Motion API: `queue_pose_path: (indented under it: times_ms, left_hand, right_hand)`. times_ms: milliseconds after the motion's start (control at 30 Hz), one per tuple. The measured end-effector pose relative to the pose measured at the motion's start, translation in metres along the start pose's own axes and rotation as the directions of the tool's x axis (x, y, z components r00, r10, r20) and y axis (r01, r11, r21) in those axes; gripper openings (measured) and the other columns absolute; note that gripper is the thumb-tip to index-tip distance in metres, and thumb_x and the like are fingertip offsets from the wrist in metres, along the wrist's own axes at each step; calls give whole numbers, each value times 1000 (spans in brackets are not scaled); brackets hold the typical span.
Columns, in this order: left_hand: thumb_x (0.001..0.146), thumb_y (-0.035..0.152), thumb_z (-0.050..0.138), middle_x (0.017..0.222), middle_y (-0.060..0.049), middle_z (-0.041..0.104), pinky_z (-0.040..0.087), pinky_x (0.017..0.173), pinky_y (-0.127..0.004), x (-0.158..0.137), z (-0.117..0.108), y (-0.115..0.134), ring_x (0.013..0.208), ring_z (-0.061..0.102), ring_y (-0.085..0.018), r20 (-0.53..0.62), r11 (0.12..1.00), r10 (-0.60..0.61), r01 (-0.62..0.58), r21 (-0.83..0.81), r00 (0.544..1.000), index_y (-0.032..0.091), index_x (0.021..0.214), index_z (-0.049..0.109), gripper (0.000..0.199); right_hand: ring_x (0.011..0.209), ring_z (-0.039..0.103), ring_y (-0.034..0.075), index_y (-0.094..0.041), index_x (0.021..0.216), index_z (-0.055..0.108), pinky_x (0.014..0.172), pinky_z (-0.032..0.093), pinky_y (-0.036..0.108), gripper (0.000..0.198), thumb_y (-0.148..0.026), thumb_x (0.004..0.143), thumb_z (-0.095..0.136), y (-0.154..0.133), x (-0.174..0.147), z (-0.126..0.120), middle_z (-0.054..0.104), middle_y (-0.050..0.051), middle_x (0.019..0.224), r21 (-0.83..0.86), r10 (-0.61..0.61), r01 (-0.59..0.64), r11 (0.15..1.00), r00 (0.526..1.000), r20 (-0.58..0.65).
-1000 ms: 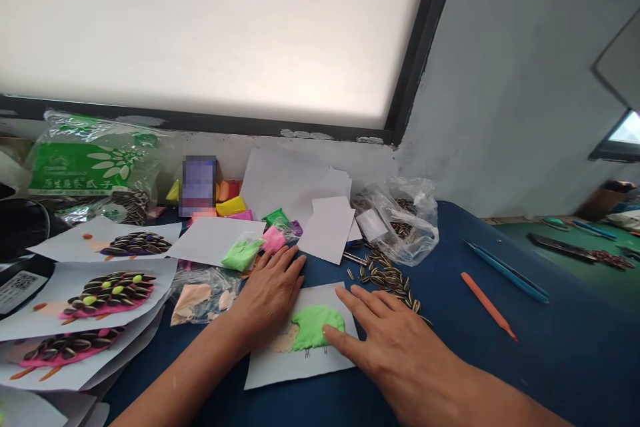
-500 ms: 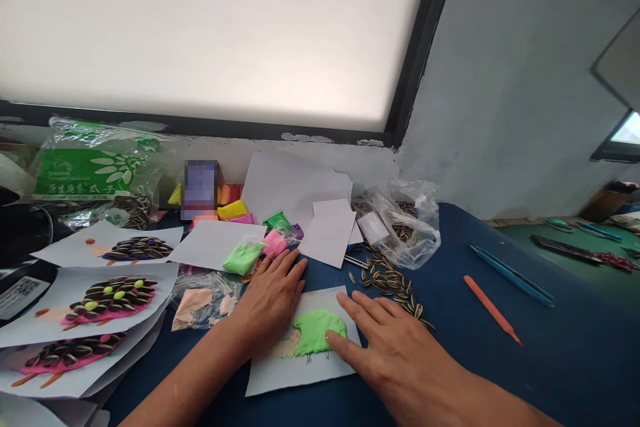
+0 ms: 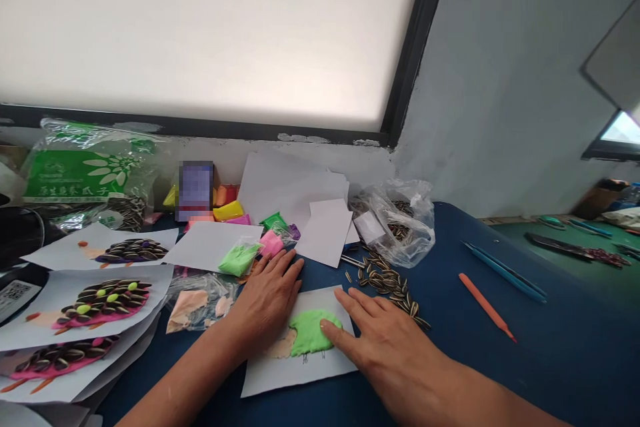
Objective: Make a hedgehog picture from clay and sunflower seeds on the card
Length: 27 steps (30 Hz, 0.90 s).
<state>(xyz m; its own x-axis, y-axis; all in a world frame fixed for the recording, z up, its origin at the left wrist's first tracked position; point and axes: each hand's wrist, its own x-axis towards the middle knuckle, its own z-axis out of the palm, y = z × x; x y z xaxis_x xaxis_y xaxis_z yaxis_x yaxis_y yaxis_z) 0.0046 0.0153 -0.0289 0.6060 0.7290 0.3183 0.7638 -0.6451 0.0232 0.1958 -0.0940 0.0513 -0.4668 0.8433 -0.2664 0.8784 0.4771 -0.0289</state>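
A sheet of white paper (image 3: pixel 280 379) lies before me, bearing a flattened patch of bright green clay (image 3: pixel 313 335) joined to a beige clay patch (image 3: pixel 283 345). Small pencilled legs show under the green. My right hand (image 3: pixel 385 333) rests on the sheet's right side with fingers spread, its thumb touching the green clay's edge. Lying flat across the upper left of the sheet, my left hand (image 3: pixel 270 293) has its fingers stretched toward a pink clay packet (image 3: pixel 271 243). It partly covers the sheet and holds nothing.
Striped sunflower seeds (image 3: pixel 390 280) lie right of the sheet by a plastic bag of seeds (image 3: pixel 400 223). An orange tool (image 3: pixel 487 307) and blue tweezers (image 3: pixel 503 270) are farther right. Finished seed-and-clay hedgehog pictures (image 3: pixel 100 307) are piled left. A green clay packet (image 3: pixel 240 257) sits on white paper.
The whole view has shifted slightly left. Both hands keep nearly the same pose on the sheet, and the clay looks unchanged.
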Motion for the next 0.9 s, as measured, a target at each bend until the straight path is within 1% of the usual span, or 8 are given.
queue_pose_path:
  times_ms: [133, 200, 333, 467, 567, 700, 767, 900]
  left_hand:
    - [98, 26, 35, 144, -13, 50, 33, 110, -53, 0, 1, 0, 133, 46, -30, -21, 1000, 2, -2, 1, 1000, 17, 135, 53, 42]
    - [98, 26, 34, 144, -13, 50, 33, 110, -53, 0, 1, 0, 133, 46, -30, -25, 1000, 5, -6, -4, 1000, 16, 135, 53, 42]
    - [98, 27, 33, 144, -12, 50, 33, 110, -53, -2, 3, -1, 132, 46, -31, -56, 1000, 7, -9, -26, 998, 18, 134, 53, 42]
    - [100, 28, 32, 145, -12, 49, 30, 112, -52, -3, 4, -2, 135, 44, -29, -61, 999, 15, -17, -30, 998, 18, 136, 51, 42]
    - [99, 27, 31, 145, -13, 49, 31, 111, -53, -3, 2, -2, 135, 43, -30, -40, 1000, 16, -17, -21, 999, 18, 136, 50, 43]
    - [99, 26, 33, 144, -13, 50, 32, 110, -52, -1, 1, -1, 134, 45, -29, -19, 1000, 7, -7, -5, 1000, 17, 136, 51, 42]
    - [98, 26, 34, 144, -13, 50, 32, 110, -52, 0, 2, 0, 133, 45, -29, -24, 1000, 0, 0, -6, 1000, 17, 135, 52, 42]
    - [98, 26, 33, 144, -13, 51, 32, 110, -53, 0, 2, 0, 132, 46, -30, -38, 999, -2, 0, -35, 999, 17, 134, 52, 42]
  right_hand:
    - [138, 32, 43, -15, 137, 53, 105, 35, 57, 54, -23, 84, 60, 1, 0, 3, 29, 25, 152, 4, -11, 11, 1000, 999, -39]
    - [139, 31, 42, -15, 138, 51, 106, 36, 55, 56, -23, 84, 60, 2, 0, 3, 28, 25, 153, 10, 9, -9, 1000, 999, -44]
    - [139, 30, 42, -17, 141, 48, 104, 37, 57, 59, -17, 83, 58, 4, 3, 1, 27, 23, 154, 37, 37, -35, 999, 999, -34]
    - [139, 30, 41, -17, 141, 49, 106, 36, 54, 60, -16, 82, 59, 4, 5, 0, 27, 23, 154, 6, 38, -38, 999, 999, -36]
    - [140, 29, 41, -21, 145, 44, 105, 38, 54, 63, -18, 84, 60, 3, 7, 2, 24, 22, 155, 12, 27, -27, 1000, 998, -50]
    - [140, 30, 37, -28, 145, 44, 106, 37, 52, 58, -10, 90, 50, 2, 11, 2, 26, 17, 156, 32, 33, -31, 999, 997, -63]
    - [140, 31, 37, -27, 143, 45, 106, 37, 52, 57, -8, 90, 50, 2, 11, -1, 27, 17, 155, 32, 45, -44, 999, 998, -36]
    - [140, 28, 41, -18, 141, 49, 106, 35, 57, 59, -10, 83, 58, 2, 4, -9, 25, 22, 154, 18, 59, -59, 998, 998, 10]
